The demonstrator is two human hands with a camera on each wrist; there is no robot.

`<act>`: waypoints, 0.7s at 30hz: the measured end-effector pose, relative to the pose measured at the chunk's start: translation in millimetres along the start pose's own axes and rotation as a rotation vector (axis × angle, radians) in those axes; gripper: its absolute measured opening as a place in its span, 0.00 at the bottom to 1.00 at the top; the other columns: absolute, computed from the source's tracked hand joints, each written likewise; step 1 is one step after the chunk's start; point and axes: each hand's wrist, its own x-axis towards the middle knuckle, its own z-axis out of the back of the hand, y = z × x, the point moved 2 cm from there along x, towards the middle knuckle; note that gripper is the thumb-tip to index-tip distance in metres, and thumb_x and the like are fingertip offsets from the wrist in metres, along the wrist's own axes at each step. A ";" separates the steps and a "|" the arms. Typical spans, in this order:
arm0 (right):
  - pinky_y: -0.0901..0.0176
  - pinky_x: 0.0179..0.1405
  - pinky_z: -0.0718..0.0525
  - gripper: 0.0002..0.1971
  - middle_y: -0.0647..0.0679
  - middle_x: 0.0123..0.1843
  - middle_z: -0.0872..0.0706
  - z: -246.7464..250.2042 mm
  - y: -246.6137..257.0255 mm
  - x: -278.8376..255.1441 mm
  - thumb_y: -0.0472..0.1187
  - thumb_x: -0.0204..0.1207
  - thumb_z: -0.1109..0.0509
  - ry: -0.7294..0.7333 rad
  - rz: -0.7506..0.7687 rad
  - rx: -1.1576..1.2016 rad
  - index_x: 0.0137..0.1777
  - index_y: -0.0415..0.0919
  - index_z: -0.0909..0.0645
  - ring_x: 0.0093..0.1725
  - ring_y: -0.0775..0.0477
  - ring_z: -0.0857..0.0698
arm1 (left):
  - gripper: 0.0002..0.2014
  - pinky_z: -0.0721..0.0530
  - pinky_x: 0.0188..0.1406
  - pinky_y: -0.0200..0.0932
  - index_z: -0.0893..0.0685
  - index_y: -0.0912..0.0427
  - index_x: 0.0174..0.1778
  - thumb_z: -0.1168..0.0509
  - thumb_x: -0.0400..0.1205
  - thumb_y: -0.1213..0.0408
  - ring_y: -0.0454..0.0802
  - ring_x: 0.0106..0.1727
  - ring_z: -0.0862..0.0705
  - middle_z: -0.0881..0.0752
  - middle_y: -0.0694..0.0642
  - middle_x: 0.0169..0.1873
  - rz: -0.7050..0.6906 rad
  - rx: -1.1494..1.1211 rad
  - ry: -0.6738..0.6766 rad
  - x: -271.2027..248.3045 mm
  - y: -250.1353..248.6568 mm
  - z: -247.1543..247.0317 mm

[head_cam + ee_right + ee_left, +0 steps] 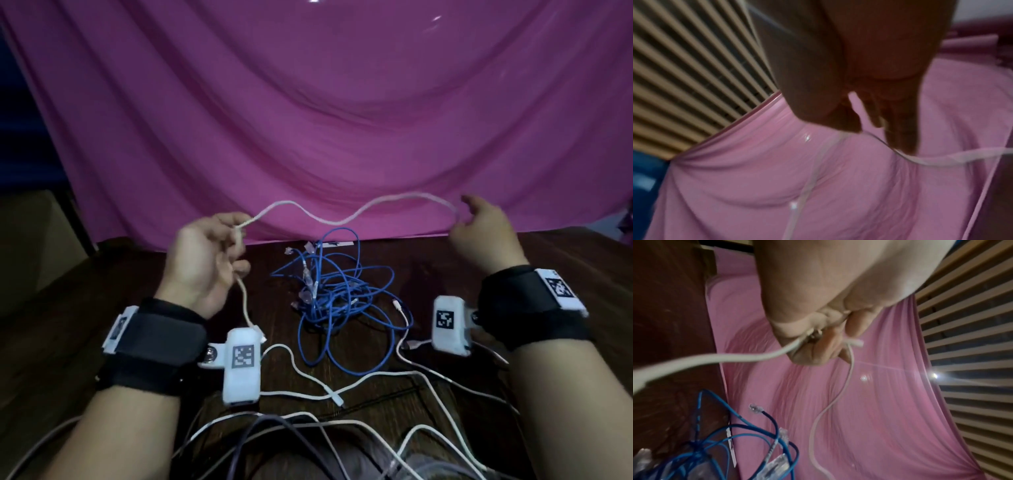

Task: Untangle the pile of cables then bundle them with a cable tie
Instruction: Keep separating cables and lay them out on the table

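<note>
The left hand (205, 260) pinches a white cable (342, 219), raised at 12 o'clock; the right hand (486, 233) holds its far end loosely. Blue cables (335, 291) remain tangled on the tabletop (565, 260); bundling is undone.

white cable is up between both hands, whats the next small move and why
Probably fold the white cable into a loop by bringing the right hand toward the left hand. It hangs free of the blue tangle on the table, and the left hand already grips it.
</note>
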 end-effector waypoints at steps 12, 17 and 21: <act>0.50 0.45 0.14 0.09 0.41 0.43 0.11 -55.6 120.6 -91.7 0.41 0.76 0.20 0.427 0.439 0.450 0.52 0.43 0.15 0.41 0.47 0.13 | 0.08 0.12 0.39 0.41 0.15 0.66 0.52 0.30 0.81 0.80 0.48 0.41 0.12 0.09 0.56 0.42 -0.229 0.360 0.279 -15.1 27.8 -41.2; 0.42 0.45 0.17 0.04 0.32 0.46 0.09 -57.7 102.7 -80.7 0.36 0.77 0.21 0.590 0.277 0.487 0.49 0.40 0.12 0.40 0.46 0.16 | 0.07 0.10 0.37 0.50 0.14 0.65 0.50 0.24 0.79 0.73 0.52 0.36 0.12 0.10 0.58 0.34 -0.225 0.380 0.224 -12.6 37.5 -39.9; 0.47 0.38 0.23 0.03 0.30 0.44 0.10 -56.5 89.7 -71.7 0.39 0.77 0.21 0.608 0.213 0.426 0.45 0.41 0.12 0.35 0.46 0.20 | 0.05 0.11 0.48 0.69 0.09 0.56 0.44 0.23 0.78 0.71 0.61 0.38 0.11 0.07 0.63 0.40 -0.231 0.389 0.190 -11.1 45.4 -42.5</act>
